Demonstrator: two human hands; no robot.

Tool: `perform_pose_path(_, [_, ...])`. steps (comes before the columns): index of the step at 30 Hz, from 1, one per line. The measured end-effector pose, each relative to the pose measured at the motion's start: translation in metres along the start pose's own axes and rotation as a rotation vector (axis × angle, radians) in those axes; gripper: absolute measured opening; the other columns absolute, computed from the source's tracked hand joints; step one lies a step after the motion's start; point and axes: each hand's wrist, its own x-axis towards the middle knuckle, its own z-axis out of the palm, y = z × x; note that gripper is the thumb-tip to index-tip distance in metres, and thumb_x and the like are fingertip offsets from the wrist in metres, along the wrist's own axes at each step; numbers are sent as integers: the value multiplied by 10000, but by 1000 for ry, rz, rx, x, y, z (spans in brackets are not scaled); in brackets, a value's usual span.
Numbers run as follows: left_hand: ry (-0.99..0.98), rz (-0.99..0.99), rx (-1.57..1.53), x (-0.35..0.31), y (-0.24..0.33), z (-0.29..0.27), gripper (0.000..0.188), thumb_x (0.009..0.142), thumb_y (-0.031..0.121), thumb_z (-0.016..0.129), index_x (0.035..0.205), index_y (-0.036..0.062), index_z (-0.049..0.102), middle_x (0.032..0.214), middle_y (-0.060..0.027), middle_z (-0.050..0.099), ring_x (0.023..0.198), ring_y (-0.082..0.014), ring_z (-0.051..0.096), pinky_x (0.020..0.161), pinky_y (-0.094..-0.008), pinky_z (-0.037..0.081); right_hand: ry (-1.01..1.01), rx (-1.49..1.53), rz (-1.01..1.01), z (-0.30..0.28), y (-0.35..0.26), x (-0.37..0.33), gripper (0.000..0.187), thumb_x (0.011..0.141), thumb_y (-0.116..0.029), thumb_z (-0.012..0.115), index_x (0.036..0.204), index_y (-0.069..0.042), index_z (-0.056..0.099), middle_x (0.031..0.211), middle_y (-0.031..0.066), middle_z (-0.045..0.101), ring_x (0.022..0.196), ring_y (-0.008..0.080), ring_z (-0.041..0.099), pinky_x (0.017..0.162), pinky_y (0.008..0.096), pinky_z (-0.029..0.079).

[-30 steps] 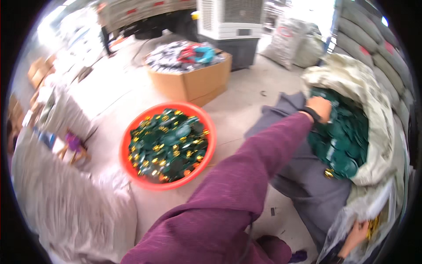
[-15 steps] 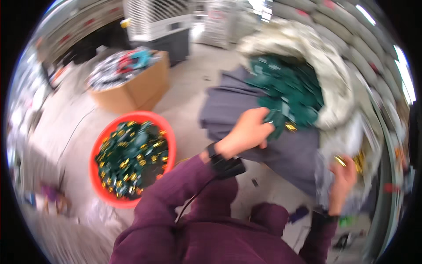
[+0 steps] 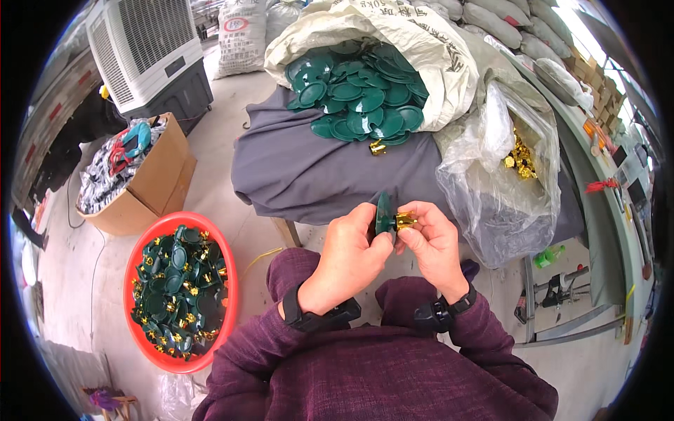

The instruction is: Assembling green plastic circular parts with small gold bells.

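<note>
Above my lap, my left hand (image 3: 349,254) pinches a dark green plastic disc (image 3: 383,212) held on edge. Facing it, my right hand (image 3: 432,247) grips a shiny gold piece (image 3: 405,220), pressed against the disc's right face at its middle. Fingers hide part of both pieces. Beyond my hands, loose green discs (image 3: 365,98) spill from a white woven sack (image 3: 449,77) onto a grey cloth (image 3: 295,161). A single gold piece (image 3: 378,147) rests by the nearest discs. To the right, a clear plastic bag (image 3: 491,203) holds more gold pieces (image 3: 521,158).
A red tub (image 3: 234,295) at left contains green discs with gold pieces. Behind it are a cardboard box (image 3: 165,172) of silvery items and an air cooler (image 3: 144,52). Stacked sacks (image 3: 498,10) line the far right, near a long bench edge (image 3: 597,161).
My left hand has come back from the disc pile with a green disc. My right hand has moved in from beside the plastic bag, bringing the gold piece against the disc.
</note>
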Motion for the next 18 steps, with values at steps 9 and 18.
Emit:
perform_pose_path(9, [110,71,-11,-3,-15,7,139,727,-1,566,722,-24,429,598,-155,522,501,-238,515,494,-345,398,-14,-299,-58,-2,10,2,242,851,17,563,1083,2,494,772,36,579,593,69,522,523,214,435])
perform_pose_path(18, [39,591,775,-10,-11,5,252,670,-23,579,902,8,485,729,-159,501,590,-362,533,491,-440,415,51,34,337,5,4,4,127,890,-82,542,998,-19,563,690,5,564,493,41,481,428,200,390])
